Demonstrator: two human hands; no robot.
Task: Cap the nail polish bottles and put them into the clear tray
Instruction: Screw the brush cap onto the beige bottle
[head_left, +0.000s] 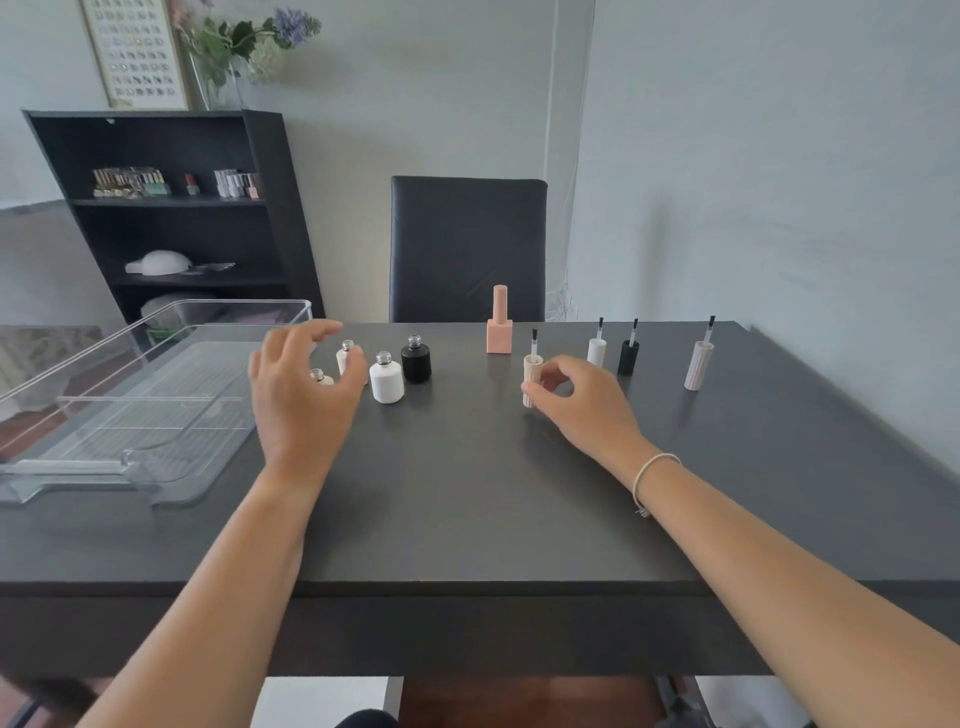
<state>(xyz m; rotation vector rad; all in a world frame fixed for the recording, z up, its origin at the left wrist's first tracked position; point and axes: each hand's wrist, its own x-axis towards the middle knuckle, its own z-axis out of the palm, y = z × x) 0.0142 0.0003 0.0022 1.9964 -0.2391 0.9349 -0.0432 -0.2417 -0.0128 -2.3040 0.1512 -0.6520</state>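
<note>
Pinched between my right hand's (576, 400) fingers was a ribbed beige brush cap (531, 382), while my left hand (301, 387) hung open over the small beige bottle (321, 376). Pretty early days: four uncapped bottles sat beside the empty clear plastic tray (156, 467), and only the pink square bottle (500, 325) was capped.

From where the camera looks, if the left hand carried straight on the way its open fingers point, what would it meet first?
Most likely the small beige bottle partly hidden behind the left hand, then the pale pink uncapped bottle just beyond. Depth is hard to judge here.
</note>
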